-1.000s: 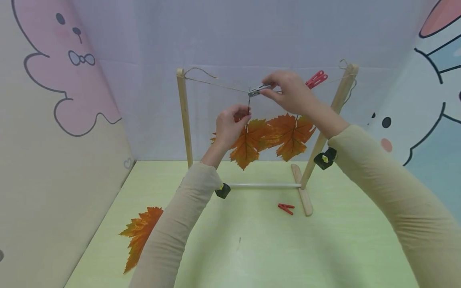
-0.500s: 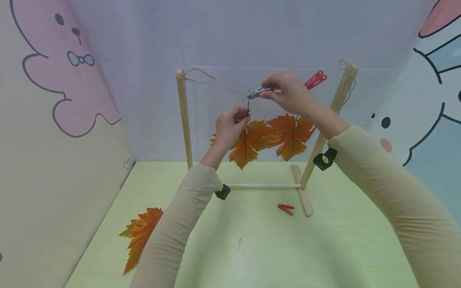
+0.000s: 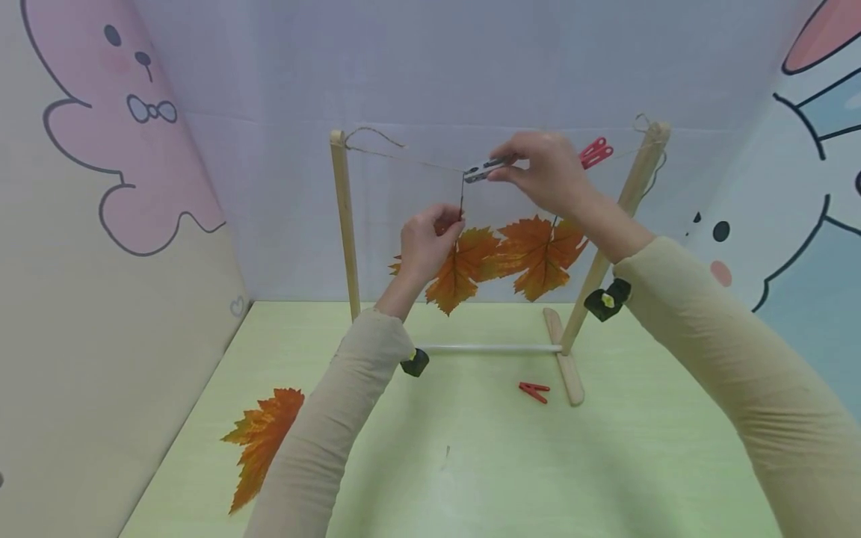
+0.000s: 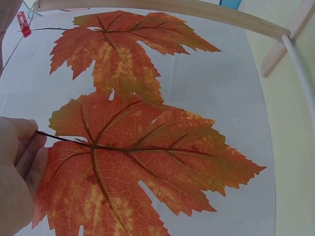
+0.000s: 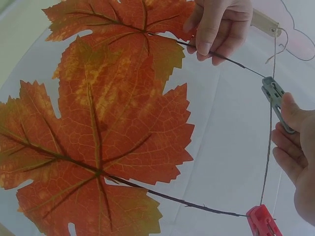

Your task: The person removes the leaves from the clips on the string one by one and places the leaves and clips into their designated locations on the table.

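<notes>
My left hand (image 3: 428, 239) pinches the dark stem of an orange maple leaf (image 3: 456, 275), which hangs below the fingers. Beside it, my right hand (image 3: 543, 170) holds a grey clothespin (image 3: 476, 173) between thumb and fingers. In the right wrist view the tip of the stem meets the nose of that clothespin (image 5: 273, 98), right at the string (image 5: 268, 157). A second maple leaf (image 3: 543, 258) hangs to the right, its stem held on the string by a red clothespin (image 3: 596, 153). The two leaves overlap in the left wrist view.
Two wooden posts (image 3: 344, 224) carry the string, with a white rod (image 3: 491, 348) joining them low down. A loose red clothespin (image 3: 534, 391) lies on the table (image 3: 498, 463) near the right wooden foot (image 3: 570, 377). Another maple leaf (image 3: 264, 441) lies at left, partly under the left sleeve.
My left hand has moved slightly down and left with the leaf. The stem tip that stuck up above the grey clothespin is now down at its nose. My right hand stays nearly in place.
</notes>
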A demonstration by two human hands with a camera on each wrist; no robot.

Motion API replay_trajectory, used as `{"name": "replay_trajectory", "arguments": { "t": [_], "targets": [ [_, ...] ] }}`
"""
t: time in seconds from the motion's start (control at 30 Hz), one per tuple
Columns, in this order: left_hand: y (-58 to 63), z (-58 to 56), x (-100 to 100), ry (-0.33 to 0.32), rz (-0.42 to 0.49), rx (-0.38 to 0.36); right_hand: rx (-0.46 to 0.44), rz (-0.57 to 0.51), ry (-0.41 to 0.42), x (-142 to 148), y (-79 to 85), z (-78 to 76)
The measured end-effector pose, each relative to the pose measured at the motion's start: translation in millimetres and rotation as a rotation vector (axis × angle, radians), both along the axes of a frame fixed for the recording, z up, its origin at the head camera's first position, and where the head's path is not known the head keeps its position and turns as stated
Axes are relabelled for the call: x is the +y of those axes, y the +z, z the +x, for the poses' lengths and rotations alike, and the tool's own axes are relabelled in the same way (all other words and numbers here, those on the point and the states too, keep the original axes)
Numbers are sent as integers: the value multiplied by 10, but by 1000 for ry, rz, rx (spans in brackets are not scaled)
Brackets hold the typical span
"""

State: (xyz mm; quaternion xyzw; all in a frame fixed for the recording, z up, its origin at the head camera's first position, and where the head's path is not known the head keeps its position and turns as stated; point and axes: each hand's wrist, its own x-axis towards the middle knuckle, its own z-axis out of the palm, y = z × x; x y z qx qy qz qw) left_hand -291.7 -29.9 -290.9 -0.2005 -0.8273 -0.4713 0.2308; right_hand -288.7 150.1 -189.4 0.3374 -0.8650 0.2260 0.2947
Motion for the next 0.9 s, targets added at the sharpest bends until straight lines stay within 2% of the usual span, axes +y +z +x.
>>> {"name": "replay_trajectory", "arguments": {
  "t": [0.23,0.5,0.7,0.9],
  "targets": [
    [-31,0,-32,-1,7,-16,94,-50,4,-17,24,24],
    [-101,-3,-76,2,13,-35,150,-101,3,-28,62,83],
    [-159,-1,-141,-21,21,-71,141,-74,62,-49,60,137],
    [-229,-3,-235,-11,1,-100,147,-65,135,-78,11,181]
  ]
}}
